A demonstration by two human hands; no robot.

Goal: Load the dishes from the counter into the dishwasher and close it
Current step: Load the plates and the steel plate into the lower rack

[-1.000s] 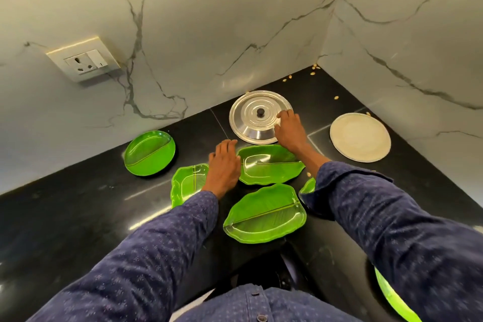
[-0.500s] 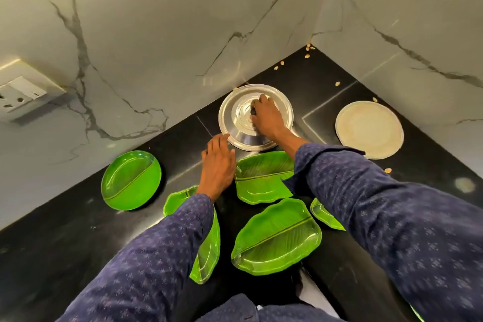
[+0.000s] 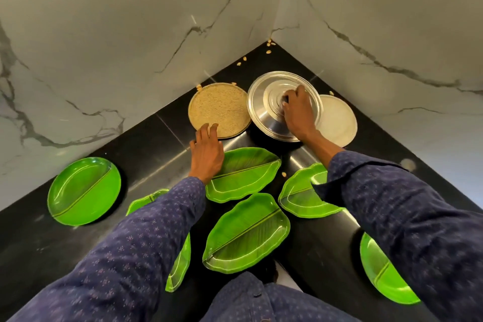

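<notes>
Under right hand: steel lid, knob pinched, tilted

Navy long sleeves with small floral print, buttoned shirt front

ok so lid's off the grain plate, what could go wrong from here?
1. The right hand holds the tilted round steel lid by its knob; its low edge hangs over the pale round plate and could knock it.
2. The round plate heaped with tan grain is uncovered; the left hand touches its near rim, and a nudge could spill grain.
3. The sleeves hang over the green leaf-shaped plates and could drag them.
</notes>
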